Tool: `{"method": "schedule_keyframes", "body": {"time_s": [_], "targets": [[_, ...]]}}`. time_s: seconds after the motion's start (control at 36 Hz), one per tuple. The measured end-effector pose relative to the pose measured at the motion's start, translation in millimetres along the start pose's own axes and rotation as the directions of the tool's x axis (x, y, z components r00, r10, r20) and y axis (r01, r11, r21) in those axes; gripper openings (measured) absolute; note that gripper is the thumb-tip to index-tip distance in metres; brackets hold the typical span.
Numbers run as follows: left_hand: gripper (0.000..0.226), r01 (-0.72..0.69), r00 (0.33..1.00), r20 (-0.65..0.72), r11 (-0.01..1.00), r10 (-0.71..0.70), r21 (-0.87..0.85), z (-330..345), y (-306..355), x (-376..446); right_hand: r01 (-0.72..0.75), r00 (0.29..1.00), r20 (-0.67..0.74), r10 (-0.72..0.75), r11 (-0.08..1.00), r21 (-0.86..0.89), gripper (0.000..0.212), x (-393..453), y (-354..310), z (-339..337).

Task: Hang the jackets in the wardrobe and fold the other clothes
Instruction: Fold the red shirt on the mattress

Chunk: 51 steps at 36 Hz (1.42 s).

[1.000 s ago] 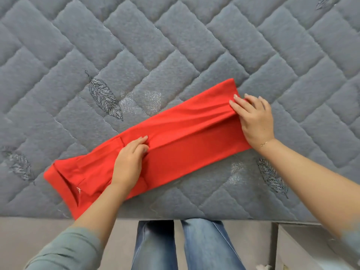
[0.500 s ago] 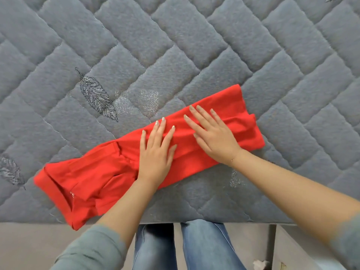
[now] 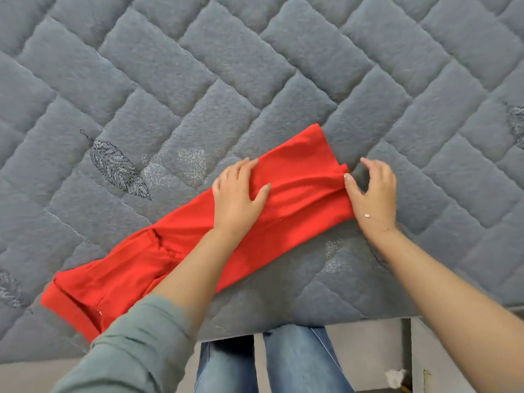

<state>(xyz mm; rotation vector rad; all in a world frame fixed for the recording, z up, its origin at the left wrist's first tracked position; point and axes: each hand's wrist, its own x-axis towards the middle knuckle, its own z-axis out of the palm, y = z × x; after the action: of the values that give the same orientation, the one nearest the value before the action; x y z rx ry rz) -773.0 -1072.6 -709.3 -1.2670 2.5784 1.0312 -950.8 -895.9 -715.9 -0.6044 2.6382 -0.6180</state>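
1. Red garment (image 3: 297, 199) folded into a long narrow strip, lying diagonally on the grey quilted mattress (image 3: 255, 80), near its front edge; low-left end by the mattress edge, far end up-right.
2. Left hand (image 3: 238, 194) lies palm-down on the strip's upper-middle part, fingers fairly straight, thumb spread, pressing the cloth flat.
3. Right hand (image 3: 371, 191) at the strip's far right end, fingers curled, thumb tip touching the cloth edge; whether it actually pinches the fabric, cannot tell.
4. Hands apart, a stretch of red cloth between them.
5. Grey-green sleeve (image 3: 136, 347) on the left arm; right forearm bare, thin bracelet (image 3: 368, 216) at the wrist.
6. Blue jeans (image 3: 283, 364) visible below the mattress edge.
7. Leaf patterns (image 3: 116, 165) stitched into the mattress left of the garment.
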Motion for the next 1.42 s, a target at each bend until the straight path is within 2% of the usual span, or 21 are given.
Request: {"method": "schedule_keyframes", "body": {"time_s": [0.03,0.06,0.11,0.17,0.22,0.28,0.33,0.39,0.44,0.53,0.61,0.72,0.78,0.86,0.94,1.06,1.17,1.25,1.31,1.36,1.42], "targets": [[0.057,0.025,1.0,0.012,1.0,-0.025,-0.018,1.9,11.7,16.5,-0.097,0.995,-0.028,0.099,0.993,0.072,0.045,-6.0,1.8,-1.6],[0.057,0.048,0.998,0.032,0.998,-0.047,-0.045,4.1,23.2,33.0,-0.213,0.977,0.002,0.215,0.964,0.158,0.046,-11.8,2.5,-2.4],[0.047,0.091,0.99,0.121,0.986,-0.074,-0.142,8.6,46.3,63.6,-0.441,0.897,0.156,0.413,0.845,0.301,0.05,-20.2,4.7,-1.2],[0.032,0.112,0.97,0.232,0.977,-0.069,-0.18,13.4,65.4,86.7,-0.567,0.823,0.265,0.502,0.713,0.412,0.05,-24.1,7.6,2.3],[0.019,0.062,0.944,0.33,0.991,-0.021,-0.116,16.3,77.6,102.6,-0.62,0.778,0.325,0.537,0.575,0.534,0.047,-24.6,8.4,4.4],[0.018,0.025,0.908,0.418,0.993,0.026,-0.116,14.9,82.6,111.1,-0.635,0.754,0.368,0.544,0.459,0.622,0.034,-23.7,3.8,4.4],[0.02,0.055,0.875,0.48,0.976,0.056,-0.212,5.4,84.2,112.1,-0.62,0.753,0.401,0.522,0.36,0.697,0.011,-25.0,-4.6,3.1],[0.015,0.117,0.845,0.528,0.935,0.083,-0.335,-11.4,83.9,105.5,-0.578,0.769,0.391,0.506,0.288,0.764,0.004,-31.7,-14.2,0.6],[0.012,0.162,0.812,0.565,0.875,0.145,-0.457,-29.9,81.9,95.0,-0.499,0.816,0.317,0.484,0.312,0.809,0.007,-43.1,-24.5,-3.6],[0.008,0.11,0.787,0.563,0.84,0.253,-0.531,-64.1,69.3,73.8,-0.352,0.905,0.186,0.383,0.427,0.833,0.013,-70.6,-46.6,-13.9],[0.014,0.004,0.776,0.541,0.855,0.324,-0.518,-105.3,43.6,43.6,-0.23,0.967,0.113,0.228,0.593,0.772,0.023,-111.5,-75.6,-22.4],[0.026,-0.165,0.767,0.517,0.896,0.379,-0.412,-165.1,-12.4,-10.6,-0.045,0.997,0.074,-0.005,0.759,0.65,0.019,-181.6,-126.4,-16.7],[0.023,-0.246,0.773,0.503,0.913,0.387,-0.325,-190.4,-50.8,-36.4,0.071,0.99,0.06,-0.131,0.807,0.586,0.017,-219.8,-151.0,-1.3],[0.027,-0.242,0.797,0.482,0.923,0.364,-0.298,-221.6,-118.5,-73.7,0.116,0.964,0.136,-0.227,0.825,0.553,0.014,-279.6,-187.0,36.7],[0.038,-0.257,0.831,0.446,0.94,0.333,-0.223,-236.8,-189.5,-106.8,0.093,0.953,0.198,-0.231,0.839,0.536,0.011,-337.1,-221.6,88.1],[0.032,-0.355,0.846,0.401,0.932,0.351,-0.068,-235.5,-274.3,-142.3,0.084,0.93,0.275,-0.243,0.87,0.485,0.006,-389.4,-253.6,157.3],[0.039,-0.333,0.92,0.259,0.935,0.294,0.123,-216.1,-337.1,-164.3,0.099,0.913,0.326,-0.244,0.909,0.405,0.007,-407.4,-267.4,207.3],[0.037,-0.316,0.936,0.201,0.94,0.288,0.128,-201.1,-354.0,-174.1,0.16,0.877,0.392,-0.278,0.938,0.308,0.019,-412.9,-265.6,227.6],[0.04,-0.372,0.916,0.207,0.921,0.343,0.118,-193.9,-359.4,-179.0,0.31,0.839,0.409,-0.358,0.933,0.182,0.038,-419.0,-259.1,235.5],[0.046,-0.423,0.887,0.254,0.899,0.385,0.115,-192.2,-365.5,-182.6,0.468,0.797,0.431,-0.424,0.884,0.004,0.059,-425.7,-252.6,242.3],[0.061,-0.451,0.861,0.339,0.877,0.378,0.167,-194.1,-374.9,-184.9,0.545,0.788,0.427,-0.444,0.825,-0.148,0.064,-429.2,-249.1,248.6]]}}
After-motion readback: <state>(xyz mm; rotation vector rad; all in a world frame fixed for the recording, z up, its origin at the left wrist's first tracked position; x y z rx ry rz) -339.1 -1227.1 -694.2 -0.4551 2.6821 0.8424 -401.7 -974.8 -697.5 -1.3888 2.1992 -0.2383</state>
